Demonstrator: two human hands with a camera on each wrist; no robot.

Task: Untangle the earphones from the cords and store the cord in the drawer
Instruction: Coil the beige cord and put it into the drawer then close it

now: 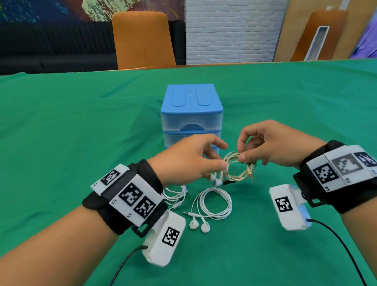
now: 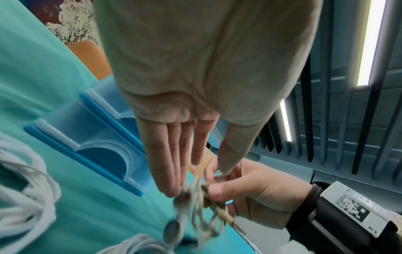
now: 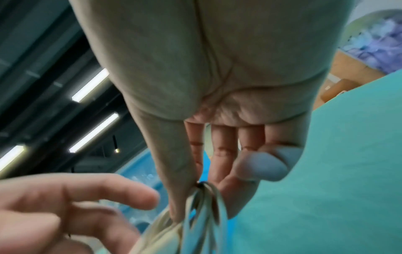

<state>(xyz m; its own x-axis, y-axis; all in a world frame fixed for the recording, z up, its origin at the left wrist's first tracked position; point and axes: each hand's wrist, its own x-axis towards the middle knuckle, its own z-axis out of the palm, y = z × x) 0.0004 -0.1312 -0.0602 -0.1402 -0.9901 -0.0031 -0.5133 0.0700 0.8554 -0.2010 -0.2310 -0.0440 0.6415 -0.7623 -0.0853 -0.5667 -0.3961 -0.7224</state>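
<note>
A cream earphone coil [image 1: 238, 169] hangs just above the green table in front of the blue drawer unit [image 1: 190, 113], whose drawers are closed. My right hand [image 1: 240, 153] pinches the top of the coil [image 3: 204, 202] between thumb and forefinger. The left hand [image 1: 223, 155] meets the coil's left side with straight, spread fingers [image 2: 172, 171]; its thumb reaches toward the right hand. The coil's earbuds [image 1: 216, 179] dangle under the left hand, and its jack plug [image 1: 251, 177] points down on the right.
A white earphone coil [image 1: 212, 203] with its two buds [image 1: 199, 225] lies on the cloth near me. Another white coil [image 1: 175, 194] is half hidden under my left wrist. An orange chair [image 1: 142, 38] stands behind the table's far edge.
</note>
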